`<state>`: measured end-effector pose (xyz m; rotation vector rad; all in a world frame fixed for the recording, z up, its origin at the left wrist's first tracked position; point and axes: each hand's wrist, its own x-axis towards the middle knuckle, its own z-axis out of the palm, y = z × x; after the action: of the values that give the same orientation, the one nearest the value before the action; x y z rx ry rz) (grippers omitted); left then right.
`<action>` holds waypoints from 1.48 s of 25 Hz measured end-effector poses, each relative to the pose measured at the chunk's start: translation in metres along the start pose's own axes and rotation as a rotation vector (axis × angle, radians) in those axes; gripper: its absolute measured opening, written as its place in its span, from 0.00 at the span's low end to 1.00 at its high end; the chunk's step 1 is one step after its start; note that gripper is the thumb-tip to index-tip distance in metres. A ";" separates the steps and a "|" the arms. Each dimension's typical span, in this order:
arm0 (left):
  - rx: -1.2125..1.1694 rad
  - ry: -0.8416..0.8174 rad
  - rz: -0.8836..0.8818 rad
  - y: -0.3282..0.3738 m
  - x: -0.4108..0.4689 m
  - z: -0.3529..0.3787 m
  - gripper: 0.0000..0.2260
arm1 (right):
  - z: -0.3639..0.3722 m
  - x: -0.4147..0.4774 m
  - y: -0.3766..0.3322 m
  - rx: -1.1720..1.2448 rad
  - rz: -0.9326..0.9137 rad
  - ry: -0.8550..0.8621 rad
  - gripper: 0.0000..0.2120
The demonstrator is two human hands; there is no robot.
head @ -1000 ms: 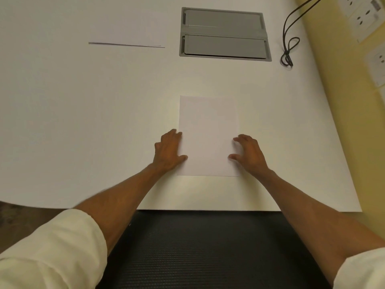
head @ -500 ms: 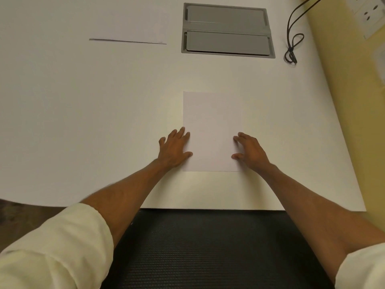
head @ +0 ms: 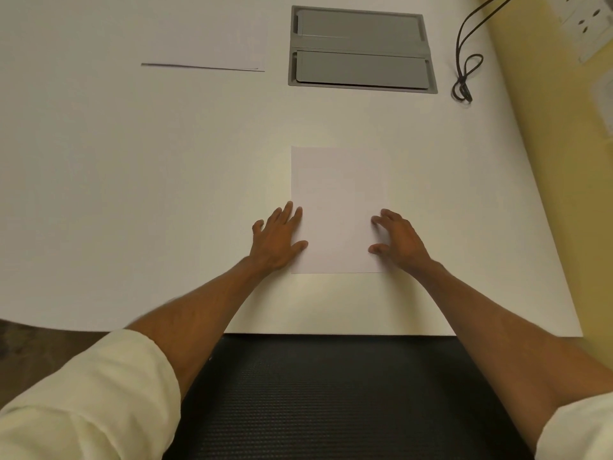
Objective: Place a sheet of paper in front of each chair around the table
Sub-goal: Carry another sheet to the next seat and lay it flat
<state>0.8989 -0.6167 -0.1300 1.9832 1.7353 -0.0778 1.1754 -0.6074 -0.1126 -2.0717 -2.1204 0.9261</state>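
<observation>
A white sheet of paper (head: 338, 194) lies flat on the white table (head: 132, 194), straight ahead of the black mesh chair (head: 331, 393) below me. My left hand (head: 277, 237) rests flat on the sheet's lower left edge, fingers spread. My right hand (head: 398, 239) touches the lower right edge with its fingertips, fingers slightly curled. Neither hand grips the sheet. A thin stack of paper (head: 205, 58) lies further back on the left.
A grey cable hatch (head: 361, 48) is set into the table at the back. A black cable (head: 464, 71) loops at the back right, close to the yellow wall (head: 564, 194) with its sockets (head: 583, 21). The table's right edge runs along that wall.
The sheet has slid a little away from me and squared up. Both hands stayed on its lower edges, and my left fingers have spread slightly.
</observation>
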 end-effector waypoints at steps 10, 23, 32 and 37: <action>0.007 0.111 -0.001 -0.006 -0.013 -0.051 0.32 | -0.045 -0.024 -0.024 -0.048 0.012 0.199 0.27; 0.141 0.303 -0.058 0.021 -0.106 -0.190 0.32 | -0.124 -0.085 -0.150 -0.235 -0.156 0.316 0.37; 0.035 0.487 -0.311 -0.083 -0.244 -0.236 0.32 | -0.081 -0.122 -0.348 -0.294 -0.499 0.299 0.37; 0.039 0.567 -0.463 -0.189 -0.336 -0.266 0.31 | -0.020 -0.150 -0.487 -0.294 -0.678 0.256 0.38</action>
<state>0.5848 -0.8057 0.1617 1.6844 2.5438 0.3269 0.7625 -0.7046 0.1697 -1.2703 -2.6300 0.2615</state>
